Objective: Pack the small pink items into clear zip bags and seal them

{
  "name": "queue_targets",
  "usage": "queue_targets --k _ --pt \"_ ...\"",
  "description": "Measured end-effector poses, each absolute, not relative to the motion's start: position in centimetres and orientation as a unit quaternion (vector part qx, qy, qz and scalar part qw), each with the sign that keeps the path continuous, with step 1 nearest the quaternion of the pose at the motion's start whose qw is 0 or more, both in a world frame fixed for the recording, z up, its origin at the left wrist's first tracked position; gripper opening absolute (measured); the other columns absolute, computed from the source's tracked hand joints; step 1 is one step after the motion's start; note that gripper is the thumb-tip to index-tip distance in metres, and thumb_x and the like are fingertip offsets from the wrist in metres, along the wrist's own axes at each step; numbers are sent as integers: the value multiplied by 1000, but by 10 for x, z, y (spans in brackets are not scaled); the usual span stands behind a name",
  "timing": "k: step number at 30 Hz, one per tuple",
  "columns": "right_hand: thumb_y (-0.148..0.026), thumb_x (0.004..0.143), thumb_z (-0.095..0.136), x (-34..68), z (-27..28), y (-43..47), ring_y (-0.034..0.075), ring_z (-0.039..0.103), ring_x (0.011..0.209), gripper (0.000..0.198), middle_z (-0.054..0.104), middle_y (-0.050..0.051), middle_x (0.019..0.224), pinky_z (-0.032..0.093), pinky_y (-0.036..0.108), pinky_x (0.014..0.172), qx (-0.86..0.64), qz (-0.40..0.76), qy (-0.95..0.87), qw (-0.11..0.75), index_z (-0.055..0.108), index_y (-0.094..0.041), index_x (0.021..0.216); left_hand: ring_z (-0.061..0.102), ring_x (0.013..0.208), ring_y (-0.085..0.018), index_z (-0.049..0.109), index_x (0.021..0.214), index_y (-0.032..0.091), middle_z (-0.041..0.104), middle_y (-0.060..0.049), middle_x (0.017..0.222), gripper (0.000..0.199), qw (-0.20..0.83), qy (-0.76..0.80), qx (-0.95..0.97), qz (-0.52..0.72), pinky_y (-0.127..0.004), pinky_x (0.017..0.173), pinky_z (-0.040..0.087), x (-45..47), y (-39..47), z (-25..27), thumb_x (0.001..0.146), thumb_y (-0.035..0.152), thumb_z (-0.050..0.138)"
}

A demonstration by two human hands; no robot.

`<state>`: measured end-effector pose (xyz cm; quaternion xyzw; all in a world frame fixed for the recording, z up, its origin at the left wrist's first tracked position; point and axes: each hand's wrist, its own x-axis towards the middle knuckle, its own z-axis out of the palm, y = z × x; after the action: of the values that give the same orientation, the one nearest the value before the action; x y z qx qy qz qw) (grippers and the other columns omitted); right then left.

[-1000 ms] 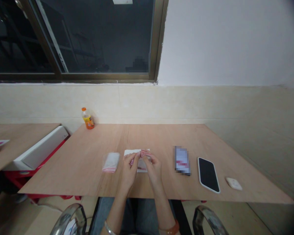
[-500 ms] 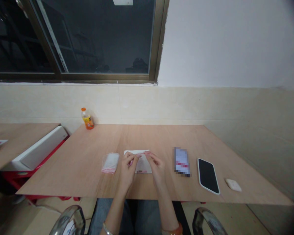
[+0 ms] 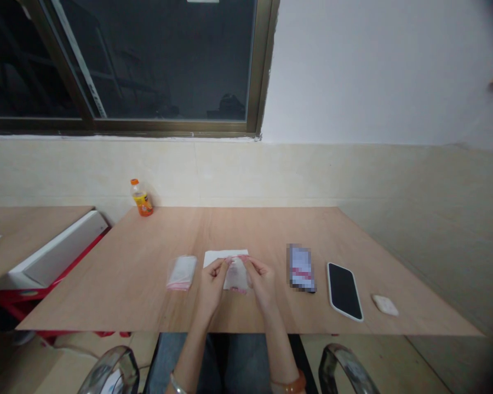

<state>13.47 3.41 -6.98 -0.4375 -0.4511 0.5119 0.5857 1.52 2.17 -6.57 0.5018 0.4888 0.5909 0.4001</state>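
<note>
Between both hands is a small clear plastic bag (image 3: 236, 274) with pinkish edges. My left hand (image 3: 212, 282) pinches its upper left edge, thumb against fingers. At the upper right edge, my right hand (image 3: 263, 282) grips the same bag in a similar pinch. Whatever may be inside the bag is too small to make out. Under and behind it lies a white sheet of paper (image 3: 211, 256), partly covered by the hands. A stack of clear plastic bags (image 3: 183, 272) with a pink edge lies to the left of my left hand.
Right of my hands lie a phone with a blurred screen (image 3: 302, 268), a dark-screened phone (image 3: 345, 291) and a white case (image 3: 385, 305). An orange drink bottle (image 3: 142, 198) stands at the table's (image 3: 263, 227) back left. A second table (image 3: 28, 230) is further left.
The plastic bag now hangs more spread out below my fingertips. Both hands stay pinched close together, and the whole view has shifted slightly.
</note>
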Motion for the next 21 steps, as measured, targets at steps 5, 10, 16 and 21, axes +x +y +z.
queue_targets --k 5,10,16,21 --pt "-49 70 63 136 -65 33 21 63 67 35 71 7 77 50 29 56 -445 506 -466 574 73 -17 79 59 64 -14 72 86 13 69 -3 70 30 396 502 497 587 -21 57 44 14 23 -68 79 37 56" --pt "-53 69 63 137 -64 32 19 61 60 40 70 6 71 49 28 52 -440 524 -463 564 73 -16 79 61 71 -17 72 86 13 70 -4 74 31 398 493 510 582 -24 64 46 14 23 -68 79 38 56" --pt "-52 70 62 137 -69 34 18 60 61 40 69 6 73 46 26 51 -432 538 -470 550 73 -15 80 61 70 -17 72 85 13 70 -4 73 32 396 495 515 577 -24 63 46 11 24 -72 79 39 54" --pt "-52 71 62 135 -69 37 17 59 61 39 68 6 71 44 24 52 -430 529 -489 544 71 -15 76 59 66 -16 72 82 12 69 -4 71 32 380 515 512 573 -24 60 44 6 27 -80 78 39 55"
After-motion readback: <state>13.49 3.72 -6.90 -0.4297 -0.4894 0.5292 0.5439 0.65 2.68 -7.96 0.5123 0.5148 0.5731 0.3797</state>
